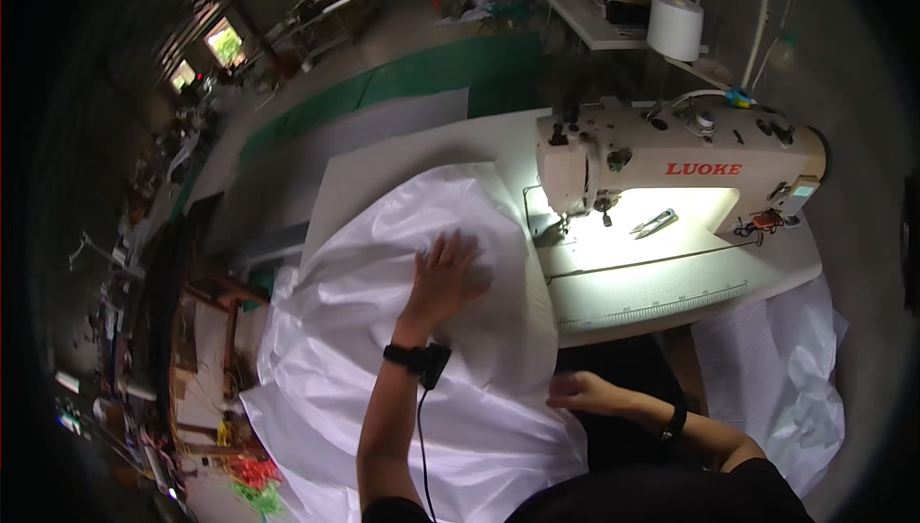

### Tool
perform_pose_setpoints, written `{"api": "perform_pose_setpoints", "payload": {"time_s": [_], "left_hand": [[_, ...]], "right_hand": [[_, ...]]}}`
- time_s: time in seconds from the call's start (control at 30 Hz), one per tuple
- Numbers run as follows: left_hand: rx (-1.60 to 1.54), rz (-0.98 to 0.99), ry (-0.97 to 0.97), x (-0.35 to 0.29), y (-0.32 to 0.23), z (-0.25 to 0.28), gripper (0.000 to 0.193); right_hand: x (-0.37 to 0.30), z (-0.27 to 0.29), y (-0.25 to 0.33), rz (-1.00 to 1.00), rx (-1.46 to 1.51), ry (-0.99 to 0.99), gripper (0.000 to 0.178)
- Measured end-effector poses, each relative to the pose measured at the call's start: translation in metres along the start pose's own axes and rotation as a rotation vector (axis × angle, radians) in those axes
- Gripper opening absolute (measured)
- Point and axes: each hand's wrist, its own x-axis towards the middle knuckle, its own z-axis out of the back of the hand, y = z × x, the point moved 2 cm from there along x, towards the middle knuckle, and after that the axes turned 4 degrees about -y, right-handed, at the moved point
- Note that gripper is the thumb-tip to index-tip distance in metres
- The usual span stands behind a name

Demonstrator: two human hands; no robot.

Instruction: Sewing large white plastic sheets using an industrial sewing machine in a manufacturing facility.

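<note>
A large sheet of glossy white fabric (345,331) lies in folds over the left of the sewing table and hangs toward me. On its upper part my left hand (447,277) rests flat with its fingers apart. At the sheet's right edge, below the table's front, my right hand (586,393) is closed with its fingers curled at the fabric. The white sewing machine (671,154) stands to the right, its lit needle area beside the sheet's far right edge. Neither hand touches the machine.
Thread snips (655,224) lie on the machine bed, right of the needle. A red item with black cord (762,224) sits farther right. More white sheeting (767,379) hangs at the table's right. A white cone of thread (675,27) stands behind the machine. A wooden frame (230,322) is at left.
</note>
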Motion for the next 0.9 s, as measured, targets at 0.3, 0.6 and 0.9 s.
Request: {"api": "perform_pose_setpoints", "payload": {"time_s": [0.3, 0.6, 0.9], "left_hand": [[0.083, 0.147, -0.169, 0.073, 0.053, -0.023, 0.059], [-0.120, -0.193, -0.161, 0.103, -0.018, -0.026, 0.023], [0.025, -0.077, -0.108, 0.054, -0.010, -0.050, 0.055]], "right_hand": [[-0.056, -0.024, -0.004, -0.036, -0.096, 0.293, 0.042], [-0.001, 0.002, -0.008, 0.249, 0.205, -0.396, 0.031], [-0.182, 0.049, -0.060, 0.364, -0.636, -0.886, 0.037]]}}
